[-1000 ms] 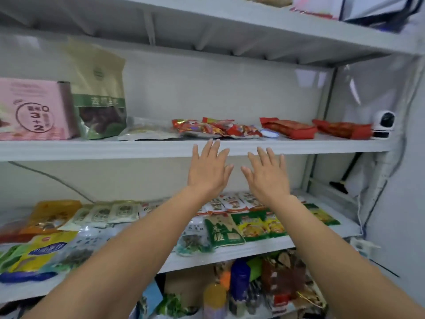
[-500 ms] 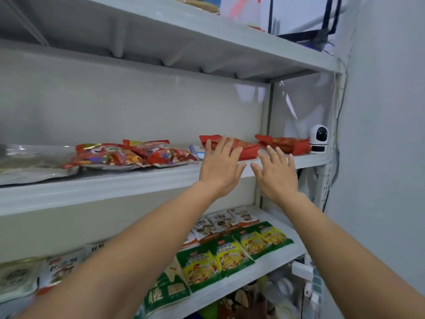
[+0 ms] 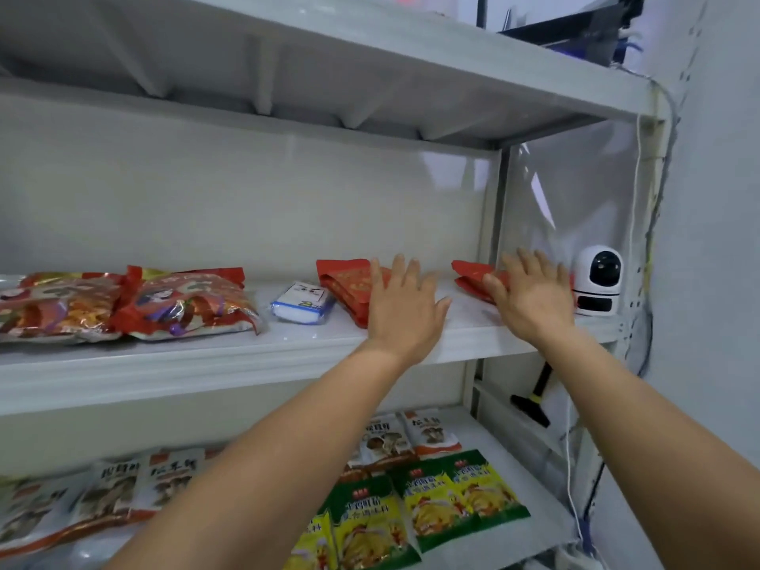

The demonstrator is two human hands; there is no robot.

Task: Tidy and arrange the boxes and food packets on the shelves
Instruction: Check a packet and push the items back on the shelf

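Observation:
Two flat red packets lie on the middle shelf [image 3: 230, 355]. My left hand [image 3: 405, 306] reaches over the left red packet [image 3: 343, 281] with fingers spread and straight. Over the right red packet [image 3: 471, 277] my right hand [image 3: 530, 296] lies with fingers straight too. Whether either palm touches its packet is hard to tell. A small white and blue packet [image 3: 302, 308] sits left of them, and two shiny red snack bags [image 3: 185, 304] lie further left.
A small white camera [image 3: 596, 279] stands at the shelf's right end, close to my right hand. The lower shelf holds green and yellow packets [image 3: 432, 503] and white mushroom packets [image 3: 407, 438]. A shelf runs overhead, and a wall closes the right side.
My view has swung right and closer to the shelf. Both hands have moved forward from in front of the shelf edge to over the two red packets.

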